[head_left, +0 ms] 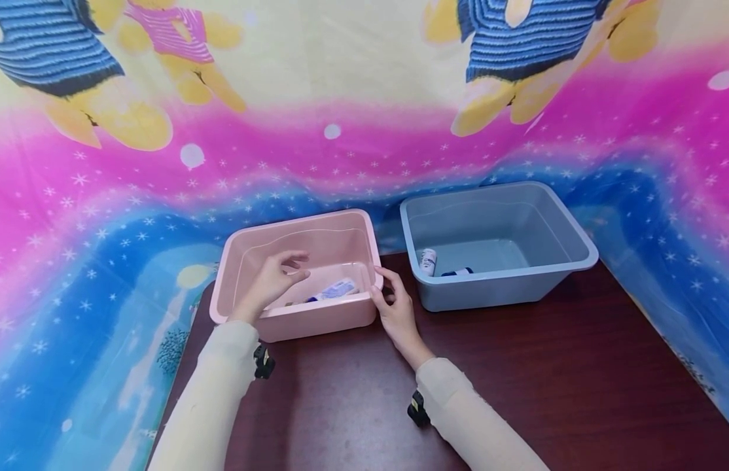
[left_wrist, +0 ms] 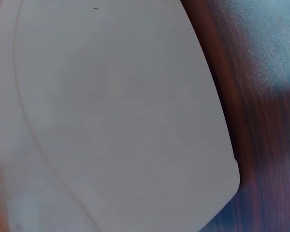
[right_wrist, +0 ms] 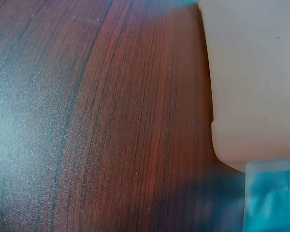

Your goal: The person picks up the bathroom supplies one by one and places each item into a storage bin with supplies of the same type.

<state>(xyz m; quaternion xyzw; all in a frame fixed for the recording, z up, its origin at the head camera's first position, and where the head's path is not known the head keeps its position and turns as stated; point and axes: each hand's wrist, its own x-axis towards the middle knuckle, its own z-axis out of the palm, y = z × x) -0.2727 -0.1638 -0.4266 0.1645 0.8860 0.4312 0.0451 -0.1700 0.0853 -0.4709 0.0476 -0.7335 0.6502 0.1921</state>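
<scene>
My left hand (head_left: 274,281) hovers over the inside of a pink plastic basin (head_left: 323,325), its fingers loosely bent with nothing visible between them. The right hand (head_left: 398,311) grips the same basin's rim at the front right corner, thumb and fingers apart on the edge. Inside lies a white and purple package (head_left: 336,289), partly hidden by the front wall; its kind is unclear. The basin's pale outer wall (left_wrist: 130,111) fills most of the left wrist view. In the right wrist view, that wall (right_wrist: 256,82) stands at the right; neither wrist view shows fingers.
To the right stands a grey-blue basin (head_left: 488,289) holding a small white bottle (head_left: 427,261) and a dark blue item (head_left: 457,271) half hidden by its rim. Both basins sit on a dark reddish wooden table (head_left: 353,399). A printed cloth (head_left: 341,157) hangs behind.
</scene>
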